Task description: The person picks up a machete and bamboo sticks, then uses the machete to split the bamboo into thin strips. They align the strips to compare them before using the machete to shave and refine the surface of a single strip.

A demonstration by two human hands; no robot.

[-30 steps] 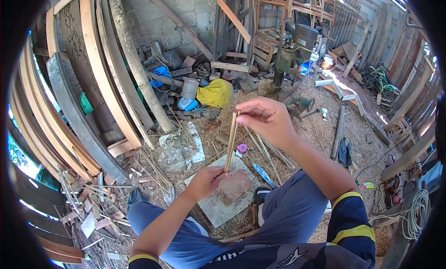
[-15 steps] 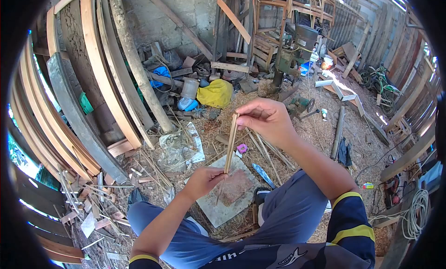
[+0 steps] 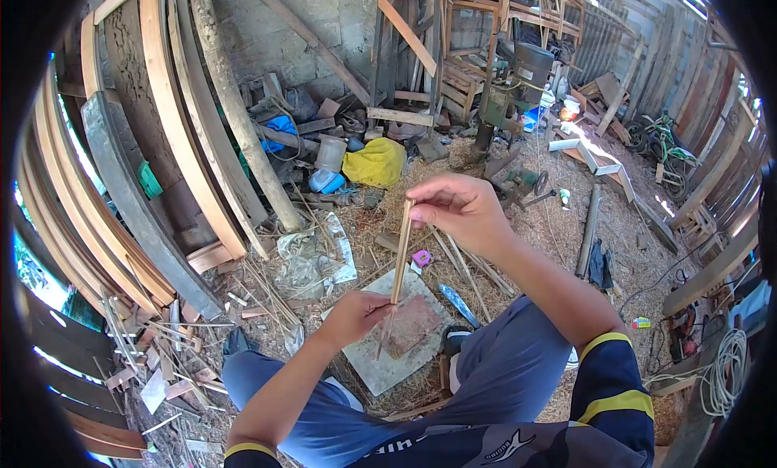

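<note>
A small bundle of thin wooden strips (image 3: 402,254) stands nearly upright before me, leaning slightly. At its top end, the thumb and fingers of my right hand (image 3: 463,213) are pinched on it. My left hand (image 3: 358,316) pinches the same strips near their lower part, and one thin strip runs on below the fingers. Under the hands lies a pale square board (image 3: 380,377) with a reddish-brown patch (image 3: 414,326) on it. A pink tape measure (image 3: 421,258) and a blue, blade-shaped object (image 3: 460,305) rest on the ground close to the board.
Long planks (image 3: 190,128) lean along the left side. Wood scraps (image 3: 166,363) and crumpled clear plastic (image 3: 307,262) litter the floor. Farther off are a yellow bag (image 3: 375,162), a green machine (image 3: 500,108) and a small green bike (image 3: 668,154). Coiled cable (image 3: 724,371) hangs at right.
Almost nothing differs. Both hands keep their pinch on the strips, with only a very slight shift of the fingers and of the strips' lower end.
</note>
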